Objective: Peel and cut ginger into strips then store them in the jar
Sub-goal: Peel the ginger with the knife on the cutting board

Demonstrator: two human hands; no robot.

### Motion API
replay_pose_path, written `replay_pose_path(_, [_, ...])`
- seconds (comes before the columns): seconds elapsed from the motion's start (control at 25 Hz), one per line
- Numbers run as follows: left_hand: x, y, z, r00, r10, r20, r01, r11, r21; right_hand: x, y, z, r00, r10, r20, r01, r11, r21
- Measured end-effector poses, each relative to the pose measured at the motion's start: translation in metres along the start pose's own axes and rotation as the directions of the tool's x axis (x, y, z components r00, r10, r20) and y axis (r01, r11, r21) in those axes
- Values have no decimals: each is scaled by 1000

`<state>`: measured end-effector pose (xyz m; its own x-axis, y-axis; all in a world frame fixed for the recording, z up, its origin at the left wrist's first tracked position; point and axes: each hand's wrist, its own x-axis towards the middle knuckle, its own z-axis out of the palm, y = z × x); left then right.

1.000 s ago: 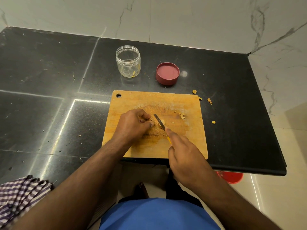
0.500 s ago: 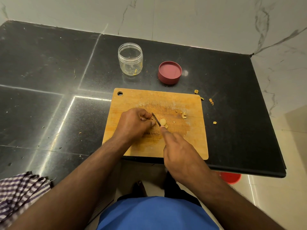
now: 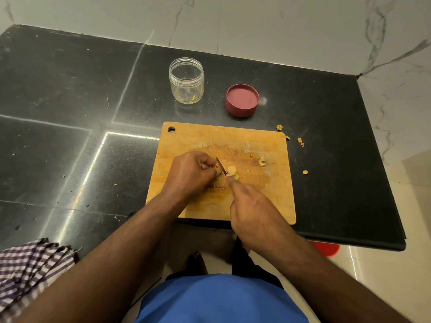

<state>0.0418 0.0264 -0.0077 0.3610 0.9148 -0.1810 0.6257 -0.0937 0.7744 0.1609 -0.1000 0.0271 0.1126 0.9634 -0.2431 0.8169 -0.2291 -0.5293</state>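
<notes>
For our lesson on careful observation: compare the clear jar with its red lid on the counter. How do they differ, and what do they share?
The jar is clear plastic, so you see through it; the lid is opaque red. The jar stands taller, while the lid is low and squat. The jar holds a few yellow bits at the bottom; the lid looks empty. Both are round, sit open side up on the black counter, behind the cutting board, and are untouched by either hand.

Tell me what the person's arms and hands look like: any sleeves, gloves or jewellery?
Both forearms are bare, with no sleeves in view. The left hand and right hand wear no gloves, and no rings, watch or bracelets show. A blue garment covers the body below.
</notes>
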Motion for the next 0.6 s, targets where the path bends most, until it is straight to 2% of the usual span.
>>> replay_pose_path(0.44, [2,0,0,1000,-15,6,14,1000,24,6,3,5,1000,1,-8,-1,1000,3])
replay_pose_path(0.6, [0,1,0,999,-36,-9,36,999,-12,-16,6,6,1000,8,-27,-6,999,46])
